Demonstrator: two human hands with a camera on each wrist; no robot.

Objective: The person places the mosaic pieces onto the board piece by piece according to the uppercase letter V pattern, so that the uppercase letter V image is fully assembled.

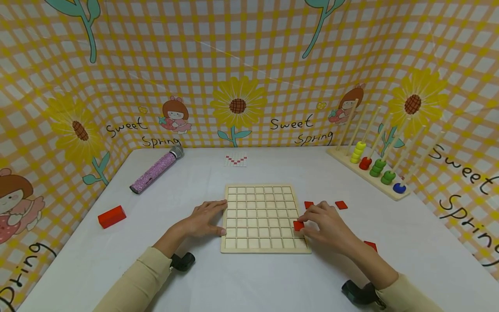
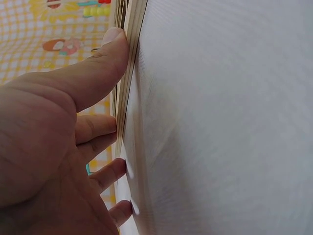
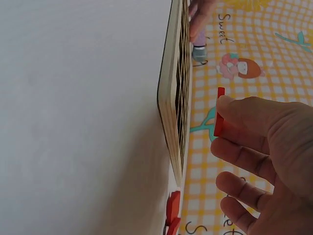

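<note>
A wooden grid board (image 1: 251,219) of square cells lies flat on the white table, its cells bare. My left hand (image 1: 200,221) rests at the board's left edge, thumb and fingertips touching the side, as the left wrist view also shows. Over the board's right edge, my right hand (image 1: 325,225) pinches a red square tile (image 1: 298,225) between thumb and forefinger. In the right wrist view the tile (image 3: 219,112) is held apart from the board. More red tiles lie to the right: one (image 1: 309,204) beside the board, another (image 1: 341,205) farther off, and one (image 1: 370,246) partly behind the right forearm.
A small card with a red pattern (image 1: 235,159) lies behind the board. Far left are a glittery pink microphone (image 1: 156,171) and a red block (image 1: 111,217). A wooden peg abacus (image 1: 374,173) with coloured beads stands at the back right. Checkered cloth surrounds the table.
</note>
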